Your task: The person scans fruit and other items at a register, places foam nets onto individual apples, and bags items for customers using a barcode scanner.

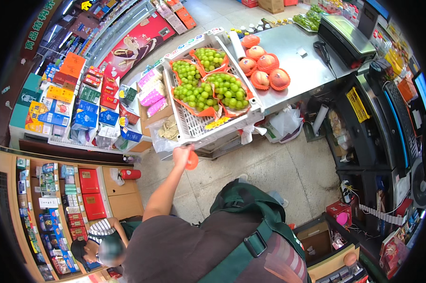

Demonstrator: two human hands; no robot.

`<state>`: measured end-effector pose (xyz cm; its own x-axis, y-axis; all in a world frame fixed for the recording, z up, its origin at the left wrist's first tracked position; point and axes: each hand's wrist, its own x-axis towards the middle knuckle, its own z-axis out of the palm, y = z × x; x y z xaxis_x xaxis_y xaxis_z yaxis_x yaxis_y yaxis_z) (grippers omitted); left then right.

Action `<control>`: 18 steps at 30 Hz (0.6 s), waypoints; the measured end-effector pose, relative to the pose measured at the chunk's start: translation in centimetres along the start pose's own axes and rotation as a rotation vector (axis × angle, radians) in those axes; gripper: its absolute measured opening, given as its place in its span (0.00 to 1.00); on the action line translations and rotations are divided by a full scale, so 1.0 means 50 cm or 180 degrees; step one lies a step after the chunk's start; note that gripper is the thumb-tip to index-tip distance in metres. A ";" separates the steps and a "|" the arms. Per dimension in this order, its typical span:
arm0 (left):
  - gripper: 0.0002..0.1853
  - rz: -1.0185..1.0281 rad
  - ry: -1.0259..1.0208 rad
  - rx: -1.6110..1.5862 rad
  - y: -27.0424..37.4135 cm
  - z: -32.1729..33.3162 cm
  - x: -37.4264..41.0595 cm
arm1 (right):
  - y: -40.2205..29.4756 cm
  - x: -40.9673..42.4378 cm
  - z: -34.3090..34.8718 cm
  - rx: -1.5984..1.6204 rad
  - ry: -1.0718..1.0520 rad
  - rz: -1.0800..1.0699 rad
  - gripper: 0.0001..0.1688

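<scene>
My left hand (182,155) reaches forward at the near left corner of a white plastic crate (220,130). Its fingers are closed around an orange-red object (192,161), blurred and partly covered by the hand, perhaps a foam fruit net. Whether the hand also touches the crate cannot be told. Inside the crate lie several bunches of green grapes (230,90) in orange-edged wrapping. Peaches in orange foam nets (268,63) are grouped on the metal counter (305,78) to the right of the crate. My right hand is out of view.
Boxed goods (85,115) fill a stepped display at left. A fire extinguisher (130,174) stands by the wooden shelves. Another person (103,230) is at lower left. A handheld scanner (322,53) rests on the counter; plastic bags (285,122) hang below. An open drawer (315,237) is at lower right.
</scene>
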<state>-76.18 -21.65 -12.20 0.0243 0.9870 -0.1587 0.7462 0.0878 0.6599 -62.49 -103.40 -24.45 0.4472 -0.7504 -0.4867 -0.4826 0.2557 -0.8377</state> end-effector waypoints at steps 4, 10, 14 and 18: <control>0.31 0.1786 -0.1267 0.1893 -0.014 -0.060 0.073 | 0.012 -0.036 0.019 0.0199 0.0009 -0.0027 0.33; 0.17 0.0464 -0.1195 -0.0165 -0.198 -0.167 0.318 | 0.069 -0.113 0.200 -0.0651 -0.0782 0.0539 0.28; 0.29 0.1443 -0.1704 0.2057 -0.152 -0.166 0.322 | 0.130 -0.295 0.366 -0.1445 -0.1561 -0.0043 0.23; 0.20 0.2148 -0.1122 0.2343 -0.165 -0.151 0.398 | 0.242 -0.380 0.454 -0.2618 -0.2216 -0.2505 0.22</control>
<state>-86.89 -1.73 -15.25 0.6878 0.6957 -0.2074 0.7224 -0.6839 0.1019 -59.73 -72.22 -30.94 0.9843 0.0010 -0.1762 -0.1209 -0.7236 -0.6795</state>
